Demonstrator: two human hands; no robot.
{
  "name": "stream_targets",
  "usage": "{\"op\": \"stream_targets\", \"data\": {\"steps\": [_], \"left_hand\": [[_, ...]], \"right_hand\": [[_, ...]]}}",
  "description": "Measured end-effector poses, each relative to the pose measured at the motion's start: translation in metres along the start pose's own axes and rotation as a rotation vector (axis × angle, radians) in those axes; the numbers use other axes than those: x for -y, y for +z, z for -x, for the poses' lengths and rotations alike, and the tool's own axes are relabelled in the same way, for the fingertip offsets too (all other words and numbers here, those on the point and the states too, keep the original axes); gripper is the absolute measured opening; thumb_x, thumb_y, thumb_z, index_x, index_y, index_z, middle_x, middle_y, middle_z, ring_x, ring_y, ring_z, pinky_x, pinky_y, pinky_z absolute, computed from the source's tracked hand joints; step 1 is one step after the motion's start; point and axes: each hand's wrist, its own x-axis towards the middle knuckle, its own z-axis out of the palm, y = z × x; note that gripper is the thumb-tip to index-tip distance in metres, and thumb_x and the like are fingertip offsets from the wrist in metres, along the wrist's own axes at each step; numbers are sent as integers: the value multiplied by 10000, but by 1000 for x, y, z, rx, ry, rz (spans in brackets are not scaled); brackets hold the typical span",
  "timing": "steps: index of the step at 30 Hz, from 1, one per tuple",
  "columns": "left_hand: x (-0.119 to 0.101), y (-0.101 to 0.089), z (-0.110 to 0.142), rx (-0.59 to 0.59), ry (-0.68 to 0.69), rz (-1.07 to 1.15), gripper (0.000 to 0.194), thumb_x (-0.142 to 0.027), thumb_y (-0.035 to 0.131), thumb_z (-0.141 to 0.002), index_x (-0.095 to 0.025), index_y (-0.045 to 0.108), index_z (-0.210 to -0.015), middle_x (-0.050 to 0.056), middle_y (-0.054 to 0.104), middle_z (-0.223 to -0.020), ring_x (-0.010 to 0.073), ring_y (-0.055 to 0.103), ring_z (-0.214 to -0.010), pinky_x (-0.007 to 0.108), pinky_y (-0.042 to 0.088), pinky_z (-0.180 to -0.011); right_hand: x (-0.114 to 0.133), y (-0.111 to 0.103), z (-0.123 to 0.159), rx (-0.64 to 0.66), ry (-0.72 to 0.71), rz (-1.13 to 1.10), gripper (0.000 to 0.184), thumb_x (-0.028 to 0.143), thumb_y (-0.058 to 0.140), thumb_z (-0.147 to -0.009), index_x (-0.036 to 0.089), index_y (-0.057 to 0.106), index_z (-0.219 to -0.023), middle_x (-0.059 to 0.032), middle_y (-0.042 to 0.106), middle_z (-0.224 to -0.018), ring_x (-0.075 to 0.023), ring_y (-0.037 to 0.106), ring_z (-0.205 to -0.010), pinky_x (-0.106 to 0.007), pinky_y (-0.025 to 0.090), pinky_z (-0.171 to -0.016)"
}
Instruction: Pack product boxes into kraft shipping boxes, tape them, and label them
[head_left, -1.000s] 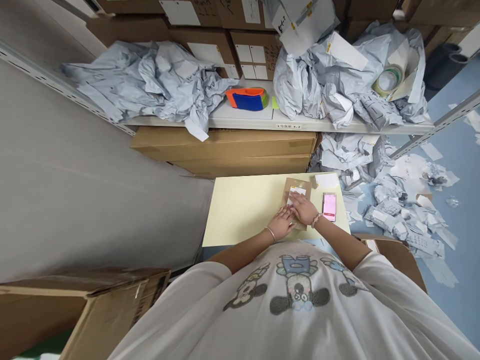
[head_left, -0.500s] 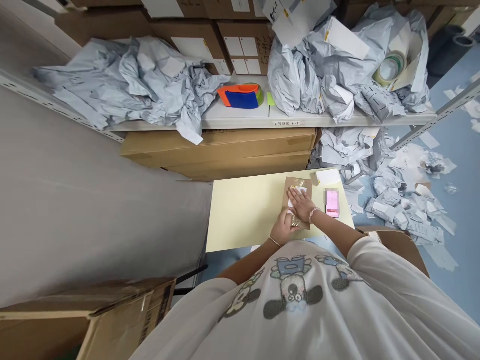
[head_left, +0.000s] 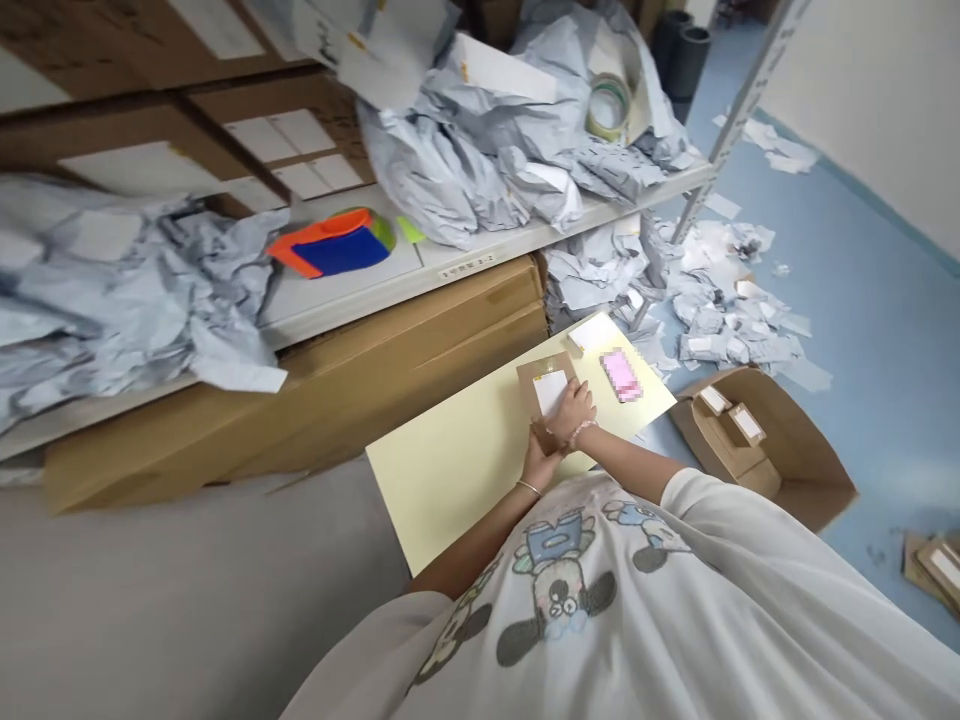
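A brown kraft envelope (head_left: pixel 541 378) lies on a pale yellow board (head_left: pixel 457 480), with a white label (head_left: pixel 550 392) on its face. My right hand (head_left: pixel 571 410), with a beaded bracelet at the wrist, curls over the envelope's lower corner. My left hand (head_left: pixel 538 460), with a thin metal bangle, grips the envelope's near edge just below it. Part of the envelope is hidden under both hands. A pink-screened phone (head_left: pixel 620 375) lies to the right of the envelope, and a white card (head_left: pixel 596 333) lies beyond it near the board's far corner.
An open cardboard box (head_left: pixel 780 470) holding labelled brown packets stands on the blue floor at right. Shelving carries crumpled grey-blue mailers (head_left: pixel 450 170), an orange-and-blue tape dispenser (head_left: pixel 331 245) and a tape roll (head_left: pixel 607 108). Paper scraps (head_left: pixel 720 300) litter the floor.
My head has turned, so the whole scene appears rotated. My left hand has moved in against my right hand, and my right hand's fingers have curled in from their flat spread.
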Motion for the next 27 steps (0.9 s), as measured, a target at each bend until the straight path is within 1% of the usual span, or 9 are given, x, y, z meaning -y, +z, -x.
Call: {"op": "stream_targets", "data": {"steps": [2, 6, 9, 13, 17, 20, 22, 24, 27], "left_hand": [[-3, -4, 5, 47, -56, 28, 795, -129, 811, -683, -139, 469, -1401, 228, 559, -1462, 408, 512, -1381, 528, 415, -1146], [-1, -16, 19, 87, -181, -78, 654, -70, 772, -624, -210, 593, -1237, 155, 634, -1362, 430, 508, -1396, 562, 420, -1133], [5, -27, 25, 68, -296, -212, 500, -37, 736, -625, -220, 638, -1079, 126, 712, -1222, 350, 589, -1336, 489, 454, -1107], [9, -42, 25, 67, -430, -320, 221, -117, 765, -636, -178, 635, -804, 102, 740, -806, 297, 733, -925, 437, 545, -930], [5, -47, 27, 93, -511, -354, 223, -185, 817, -592, -174, 621, -698, 44, 702, -665, 217, 699, -724, 355, 571, -767], [-2, -39, 29, 121, -533, -348, 228, -200, 840, -585, -172, 638, -685, 33, 715, -664, 186, 690, -698, 310, 567, -721], [-6, -28, 28, 138, -541, -348, 230, -207, 857, -584, -174, 648, -674, 28, 718, -652, 181, 690, -683, 308, 572, -713], [-10, -12, 25, 158, -546, -351, 245, -222, 881, -578, -179, 656, -668, 25, 723, -649, 184, 703, -690, 317, 587, -736], [-11, 25, 19, 197, -541, -361, 277, -263, 916, -561, -189, 670, -662, 32, 748, -686, 200, 734, -742, 341, 608, -797]], "right_hand": [[15, 1, -2, 45, 66, 43, 1398, 693, 769, -716, 54, -34, -1665, -300, -56, -1711, -469, 52, -1580, -681, 144, -1216], [25, 10, 3, 66, 63, 141, 1393, 784, 723, -709, 61, 18, -1669, -305, -103, -1703, -506, -64, -1562, -783, -19, -1156], [21, 13, 9, 14, 14, 166, 1380, 719, 763, -699, 59, 37, -1669, -329, 15, -1701, -521, 53, -1545, -784, 51, -1153], [8, 10, 19, -67, -96, 186, 1429, 583, 855, -608, 72, 45, -1669, -345, 178, -1660, -506, 234, -1484, -707, 191, -1160], [-19, -6, 43, -94, -262, 156, 1410, 531, 862, -578, 151, 60, -1674, -297, 188, -1668, -484, 254, -1472, -672, 162, -1178], [-59, -35, 72, -188, -339, 106, 1388, 615, 823, -603, 182, 54, -1674, -259, 170, -1677, -491, 233, -1474, -649, 149, -1190], [-100, -63, 92, -283, -338, 94, 1383, 671, 775, -630, 156, 26, -1673, -258, 193, -1658, -500, 250, -1453, -629, 198, -1182], [-154, -93, 108, -380, -254, 128, 1374, 693, 742, -657, 137, 1, -1671, -255, 213, -1636, -514, 273, -1422, -610, 273, -1149], [-251, -135, 123, -484, -16, 229, 1314, 679, 705, -708, 134, -11, -1665, -264, 203, -1611, -526, 293, -1388, -617, 336, -1086]]}}
